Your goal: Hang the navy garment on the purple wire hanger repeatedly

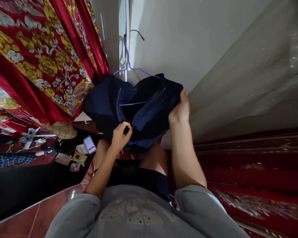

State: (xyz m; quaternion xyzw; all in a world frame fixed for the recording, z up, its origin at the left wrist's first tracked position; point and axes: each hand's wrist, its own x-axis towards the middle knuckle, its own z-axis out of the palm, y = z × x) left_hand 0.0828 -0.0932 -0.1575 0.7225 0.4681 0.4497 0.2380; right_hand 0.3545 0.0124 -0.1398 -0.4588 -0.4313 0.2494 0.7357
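A dark navy shirt (151, 115) hangs on a purple hanger (127, 64) in front of me, its front opening apart so that the hanger's lower bar shows inside. My right hand (180, 109) grips the shirt's right side near the shoulder, with the thumb up and the other fingers hidden behind the cloth. At the lower front edge, the thumb and forefinger of my left hand (122, 135) curl together in a pinch on the fabric. Just how much cloth lies between those fingertips is hard to see.
Red cloth with gold and silver embroidery (47, 59) hangs at the left. Below it, a black surface (34, 188) bears a lit phone (89, 144), another phone (63, 158) and small packets (79, 158). Sheer pale fabric (253, 76) hangs at the right, above red cloth (258, 178).
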